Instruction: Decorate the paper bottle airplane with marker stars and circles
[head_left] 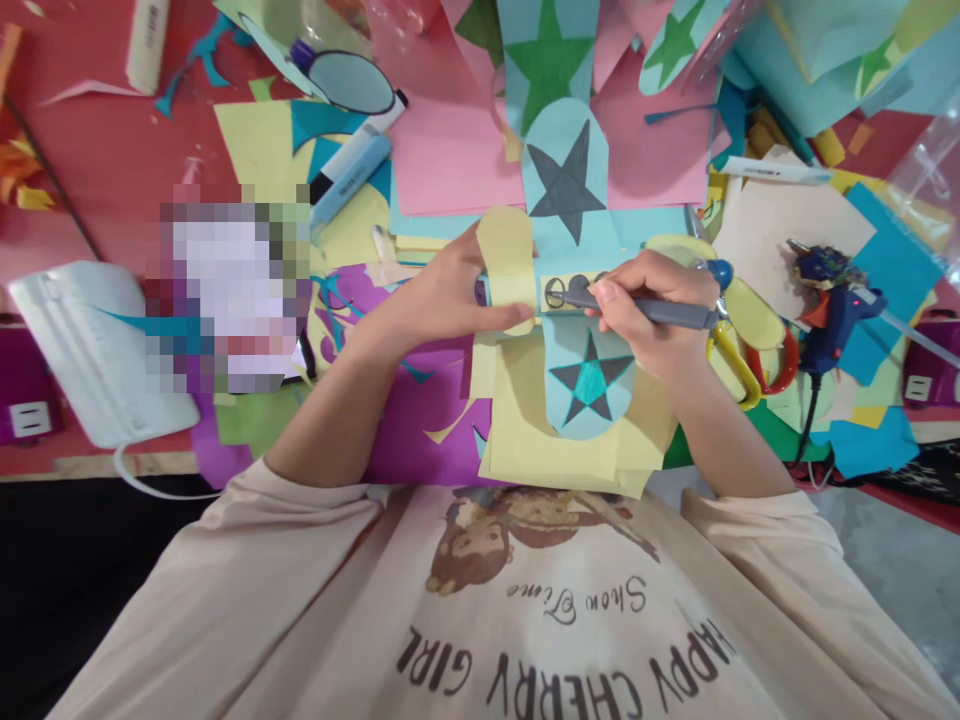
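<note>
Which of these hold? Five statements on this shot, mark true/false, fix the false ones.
1. The right hand holds a grey pen. True.
2. The left hand grips scissors. False: the left hand touches pale yellow paper.
3. The pen's tip is at a strip with dark circles. True.
4. The glue gun lies left of both hands. False: the glue gun lies to their right.
5. The star just below the strip has a teal middle and dark points. True.

Worn on the head, looking forward and steeply down from above the shirt [555,620], close enough to catch both hands [444,288] and the table [97,140] beyond it.
</note>
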